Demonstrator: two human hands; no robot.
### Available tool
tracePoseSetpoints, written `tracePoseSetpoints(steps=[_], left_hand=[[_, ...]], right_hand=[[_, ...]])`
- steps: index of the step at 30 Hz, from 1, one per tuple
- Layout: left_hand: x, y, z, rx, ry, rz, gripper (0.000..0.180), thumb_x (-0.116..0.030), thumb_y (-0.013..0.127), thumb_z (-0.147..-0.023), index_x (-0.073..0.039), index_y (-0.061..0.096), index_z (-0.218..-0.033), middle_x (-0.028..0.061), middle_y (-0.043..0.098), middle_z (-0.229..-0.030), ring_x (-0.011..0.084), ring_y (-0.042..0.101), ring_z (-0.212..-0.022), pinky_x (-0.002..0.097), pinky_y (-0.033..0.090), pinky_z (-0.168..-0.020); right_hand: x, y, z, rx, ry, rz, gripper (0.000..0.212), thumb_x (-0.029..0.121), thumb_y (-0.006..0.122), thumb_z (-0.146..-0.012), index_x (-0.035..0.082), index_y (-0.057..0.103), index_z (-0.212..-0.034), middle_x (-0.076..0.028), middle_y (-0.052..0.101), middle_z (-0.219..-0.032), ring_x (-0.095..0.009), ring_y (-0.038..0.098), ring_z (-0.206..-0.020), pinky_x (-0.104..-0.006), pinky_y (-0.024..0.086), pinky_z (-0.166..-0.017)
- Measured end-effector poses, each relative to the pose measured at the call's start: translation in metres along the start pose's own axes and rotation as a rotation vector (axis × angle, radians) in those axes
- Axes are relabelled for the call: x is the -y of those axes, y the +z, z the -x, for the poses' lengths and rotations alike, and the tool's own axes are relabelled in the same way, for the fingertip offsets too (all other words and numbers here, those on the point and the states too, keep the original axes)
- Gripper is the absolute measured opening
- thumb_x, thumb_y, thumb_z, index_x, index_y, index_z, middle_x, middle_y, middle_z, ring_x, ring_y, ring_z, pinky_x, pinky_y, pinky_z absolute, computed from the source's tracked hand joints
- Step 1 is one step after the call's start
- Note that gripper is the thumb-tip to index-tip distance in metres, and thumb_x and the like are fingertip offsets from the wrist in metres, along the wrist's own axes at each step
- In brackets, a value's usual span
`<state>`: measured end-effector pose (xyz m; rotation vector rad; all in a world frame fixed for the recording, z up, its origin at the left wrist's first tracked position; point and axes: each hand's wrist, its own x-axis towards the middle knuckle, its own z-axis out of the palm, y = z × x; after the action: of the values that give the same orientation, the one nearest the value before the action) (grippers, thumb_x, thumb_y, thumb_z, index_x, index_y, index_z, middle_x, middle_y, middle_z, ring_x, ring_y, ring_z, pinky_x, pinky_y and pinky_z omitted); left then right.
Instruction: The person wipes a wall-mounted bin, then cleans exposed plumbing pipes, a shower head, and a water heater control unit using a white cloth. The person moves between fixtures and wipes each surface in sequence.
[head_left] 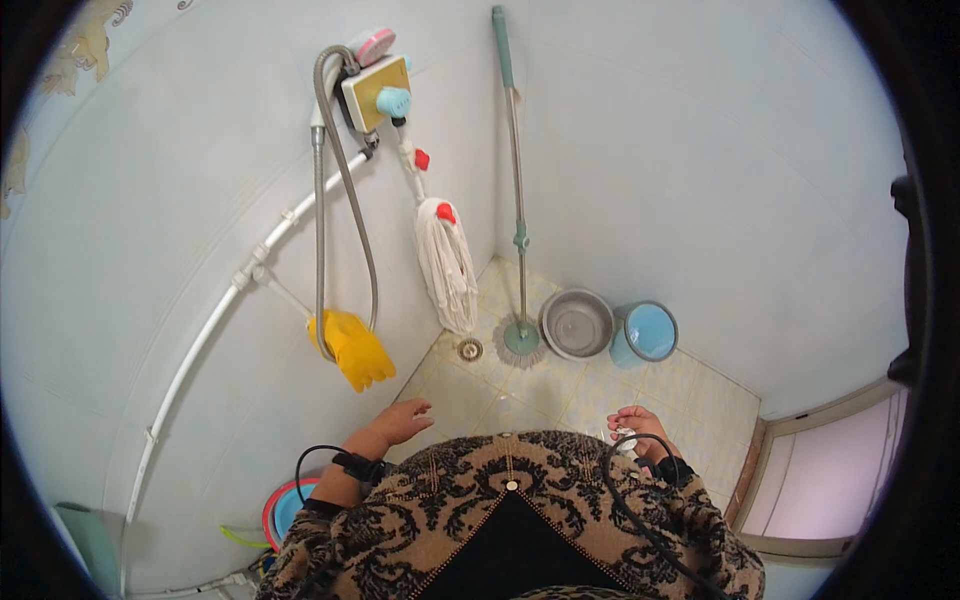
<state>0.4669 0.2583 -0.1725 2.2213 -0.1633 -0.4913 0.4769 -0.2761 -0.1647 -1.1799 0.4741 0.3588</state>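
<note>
Left hand loose & empty, over floor tiles. Right hand clenched on sth small & pale, can't ID it. String mop on wall, flat mop, steel basin, blue bucket in corner, untouched so far.

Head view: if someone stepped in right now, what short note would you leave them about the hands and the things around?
Left hand: open, palm down, holding nothing, nearest the yellow glove hanging on the wall pipe.
Right hand: grip closed on a small pale object; what it is cannot be told.
In the corner: string mop hanging, flat mop standing on the tiled floor, grey basin, blue bucket.
Done: neither mop, basin nor bucket is in hand.
Left: all cleaning tools remain untouched.
</note>
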Motion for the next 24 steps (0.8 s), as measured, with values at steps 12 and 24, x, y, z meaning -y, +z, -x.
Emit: tracePoseSetpoints(steps=[12, 24], left_hand=[[-0.223, -0.236, 0.090, -1.359, 0.863, -0.616, 0.032, -0.004, 0.067, -0.086, -0.004, 0.063, -0.118, 0.0148, 0.066, -0.118, 0.0351, 0.062, -0.110, 0.0422, 0.050, -0.095], [-0.359, -0.354, 0.171, -2.108, 0.890, -1.521, 0.047, -0.024, 0.065, -0.092, -0.020, 0.053, -0.137, -0.0004, 0.046, -0.149, 0.0211, 0.038, -0.141, 0.0416, 0.029, -0.116]], right_hand=[[0.041, 0.083, -0.043, 0.183, -0.247, 0.242, 0.021, 0.024, 0.065, -0.096, 0.008, 0.052, -0.090, -0.004, 0.050, -0.058, -0.017, 0.046, -0.045, -0.0326, 0.040, -0.042], [0.172, 0.215, -0.022, 0.698, -0.722, 0.094, 0.044, -0.013, 0.053, -0.072, 0.003, 0.054, -0.114, -0.012, 0.060, -0.119, -0.021, 0.060, -0.099, -0.0362, 0.051, -0.091]])
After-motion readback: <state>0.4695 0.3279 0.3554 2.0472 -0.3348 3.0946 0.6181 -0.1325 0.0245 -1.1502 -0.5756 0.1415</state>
